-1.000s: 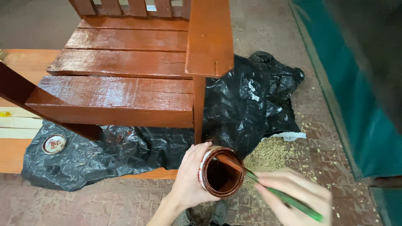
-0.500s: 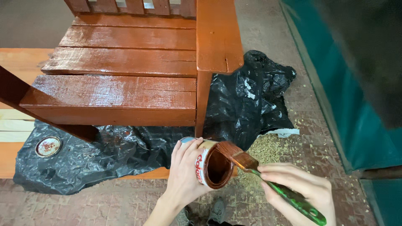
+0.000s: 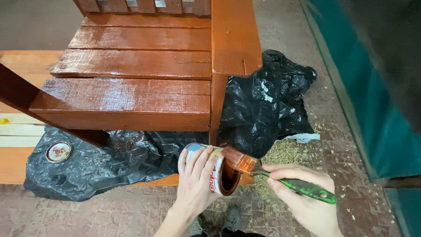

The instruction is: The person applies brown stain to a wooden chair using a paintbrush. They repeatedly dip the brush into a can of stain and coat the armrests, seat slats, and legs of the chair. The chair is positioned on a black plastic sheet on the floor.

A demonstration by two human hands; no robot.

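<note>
Left hand (image 3: 195, 186) wraps round tin (image 3: 217, 173), tilted, near centre — right hand (image 3: 307, 197) grips green-handled brush (image 3: 276, 175), bristles at rim. Glossy wet slat chair (image 3: 140, 74) beyond, crinkled black plastic (image 3: 263, 105) under.

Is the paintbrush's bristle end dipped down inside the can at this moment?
No: the paintbrush in the right hand lies with its bristles across the rim of the can, which the left hand holds tilted.

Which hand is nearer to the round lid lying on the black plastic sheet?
Left. The left hand, holding the paint can, is closer to the lid; the right hand, gripping the paintbrush, is farther right.
</note>
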